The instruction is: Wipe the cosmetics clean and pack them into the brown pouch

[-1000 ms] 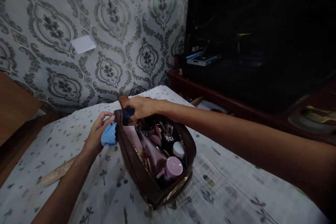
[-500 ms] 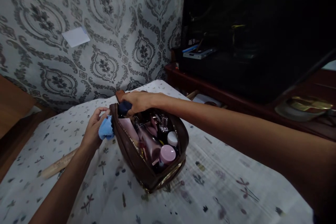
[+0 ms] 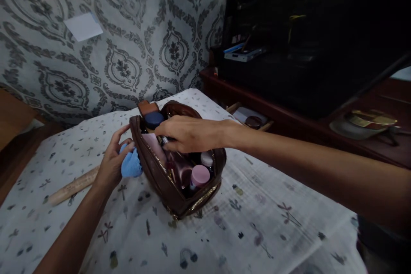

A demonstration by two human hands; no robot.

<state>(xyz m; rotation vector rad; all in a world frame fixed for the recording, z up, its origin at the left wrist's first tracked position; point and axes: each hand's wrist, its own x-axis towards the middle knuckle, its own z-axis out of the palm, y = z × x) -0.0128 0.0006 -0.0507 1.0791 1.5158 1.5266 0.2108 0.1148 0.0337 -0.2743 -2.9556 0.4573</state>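
Note:
An open brown zip pouch stands on a white flower-print cloth. Inside it are cosmetics: a dark blue round lid at the far end, a pink tube, a pink-capped jar and a white cap. My right hand reaches over the pouch, fingers curled down among the bottles; what they grip is hidden. My left hand holds a light blue cloth against the pouch's left side.
A wooden stick lies on the cloth to the left. Patterned wallpaper with a white paper note is behind. A dark wooden shelf unit with small objects stands at right. A wooden surface is at far left.
My right hand left the dark blue lid at the pouch's far end and moved toward the middle, over the bottles. The left hand stays with the blue cloth.

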